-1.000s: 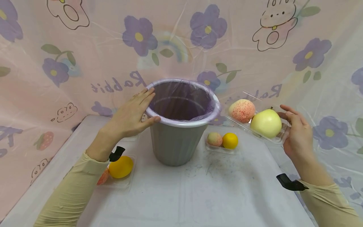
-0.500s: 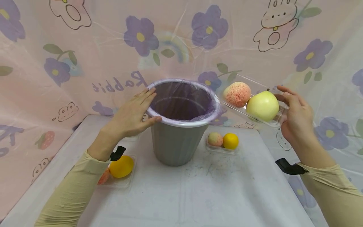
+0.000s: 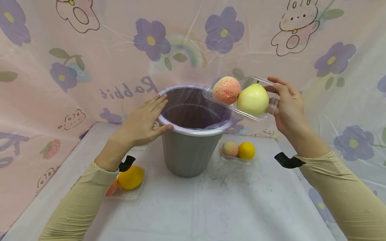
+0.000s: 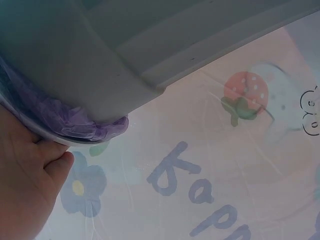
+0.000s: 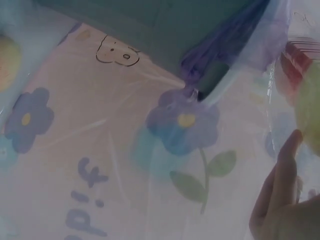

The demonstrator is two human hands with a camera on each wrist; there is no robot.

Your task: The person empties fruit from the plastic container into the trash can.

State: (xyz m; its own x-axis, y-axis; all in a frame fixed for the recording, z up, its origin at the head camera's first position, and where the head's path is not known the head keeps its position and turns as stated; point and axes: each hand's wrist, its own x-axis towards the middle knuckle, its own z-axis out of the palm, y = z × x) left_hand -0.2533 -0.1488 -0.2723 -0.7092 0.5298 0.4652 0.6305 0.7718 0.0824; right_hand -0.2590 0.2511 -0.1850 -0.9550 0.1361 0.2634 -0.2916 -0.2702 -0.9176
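A grey waste bin (image 3: 190, 154) with a purple bag (image 3: 217, 126) folded over its rim stands upright mid-table. My left hand (image 3: 139, 122) rests on the rim's left side, fingers and thumb extended; the left wrist view shows it against the bagged edge. My right hand (image 3: 288, 108) holds one end of a clear plastic tray (image 3: 247, 115), raised and tilted, its other end over the bin's right rim. A speckled pink peach (image 3: 227, 90) and a yellow-green pear (image 3: 252, 99) sit in this tray. The right wrist view catches only part of the pear (image 5: 311, 107) beside the fingers.
Behind the bin, at its right, a small clear tray (image 3: 238, 160) bears a peach and a round yellow fruit. Another tray (image 3: 137, 194) with a yellow fruit and a partly hidden reddish one lies under my left forearm. A printed curtain (image 3: 187, 20) encloses the table.
My right hand has lifted the tray with the peach and pear and carried it left, from beside the bin to over its right rim. My left hand stays on the rim.
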